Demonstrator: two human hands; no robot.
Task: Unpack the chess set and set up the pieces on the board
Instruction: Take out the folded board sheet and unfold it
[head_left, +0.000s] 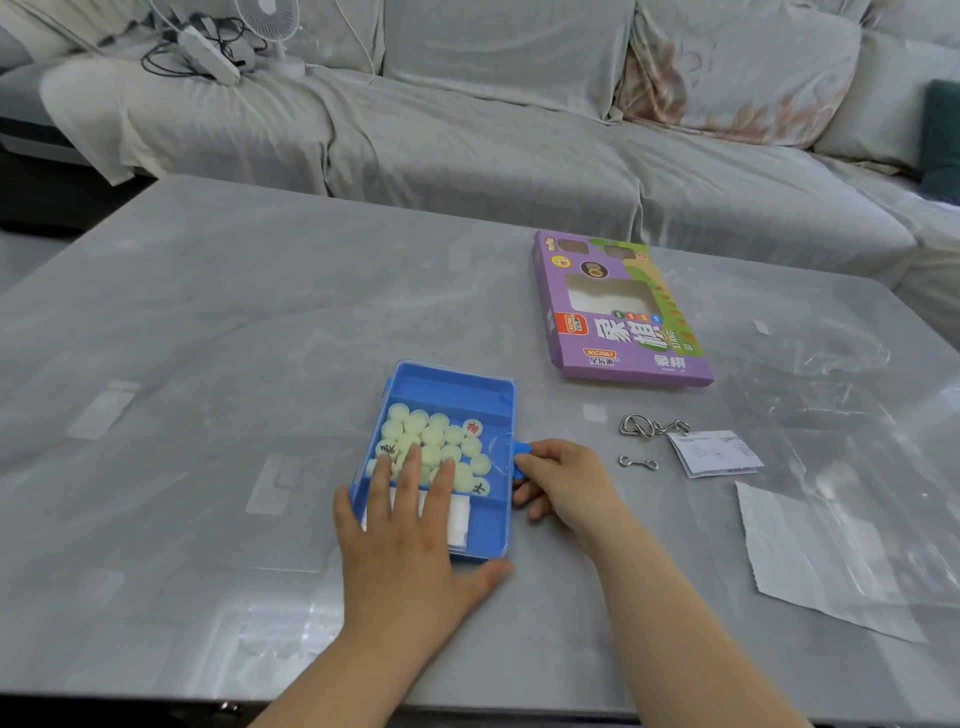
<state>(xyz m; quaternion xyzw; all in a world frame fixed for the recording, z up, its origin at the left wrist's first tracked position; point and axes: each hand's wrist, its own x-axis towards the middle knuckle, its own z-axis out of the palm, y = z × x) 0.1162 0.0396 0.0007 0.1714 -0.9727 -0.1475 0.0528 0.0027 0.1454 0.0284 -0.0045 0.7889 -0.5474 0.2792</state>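
Note:
A blue plastic case (451, 387) with a clear lid lies on the grey table (208, 322). Inside it sit several pale round chess pieces (431, 439) and a folded white sheet (460, 514). My left hand (410, 540) lies flat on the clear lid, fingers straight, thumb against the case's near edge. My right hand (561, 483) pinches the blue latch tab (522, 451) on the case's right side. The purple cardboard box (623, 312) of the set lies farther back to the right.
Two metal wire puzzles (652, 428) and a small printed leaflet (714, 452) lie right of the case. A torn white sheet (795, 551) and clear plastic film (852, 395) cover the right side. A covered sofa (467, 130) stands behind the table.

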